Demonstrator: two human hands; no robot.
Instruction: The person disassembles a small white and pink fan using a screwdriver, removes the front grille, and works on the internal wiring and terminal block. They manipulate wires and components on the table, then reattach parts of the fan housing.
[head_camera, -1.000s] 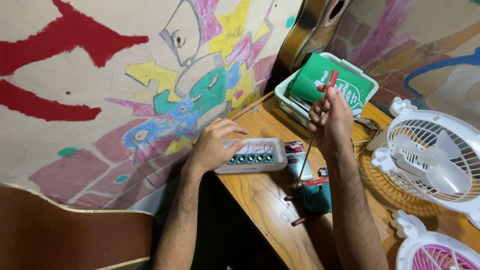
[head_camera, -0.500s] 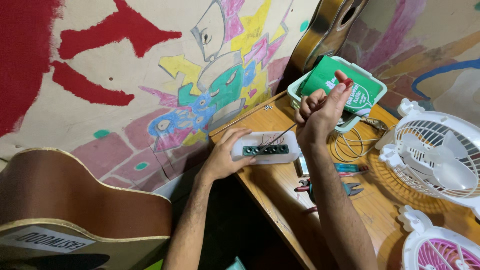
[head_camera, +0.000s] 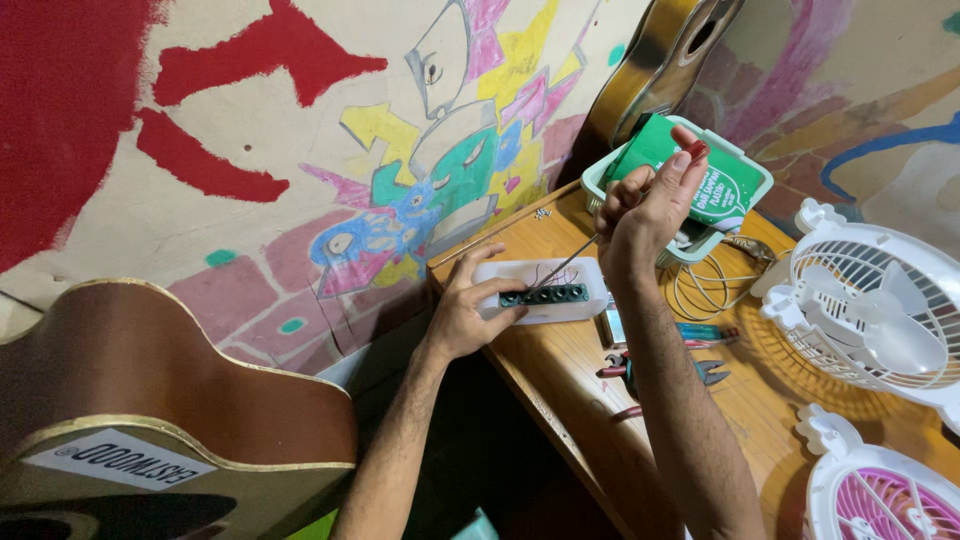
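My left hand (head_camera: 468, 305) presses down on a small white plastic box (head_camera: 545, 291) with a dark green panel on its side, lying on the wooden table (head_camera: 560, 380). My right hand (head_camera: 648, 212) is closed around a red-handled screwdriver (head_camera: 690, 152). Its thin metal shaft (head_camera: 565, 266) slants down to the box, with the tip on the top face near the green panel. Both forearms reach up from the bottom of the view.
A pale green tray (head_camera: 745, 170) holding a green packet stands behind my right hand. Pliers (head_camera: 705, 372) and a coil of white wire (head_camera: 700, 285) lie right of the box. White fan grilles (head_camera: 880, 320) sit at the right. Guitars lean at lower left (head_camera: 150, 400) and top (head_camera: 660, 70).
The view has swung left and down, bringing the brown guitar into view. My right hand has lifted the screwdriver from the pliers side and set its tip on the white box.
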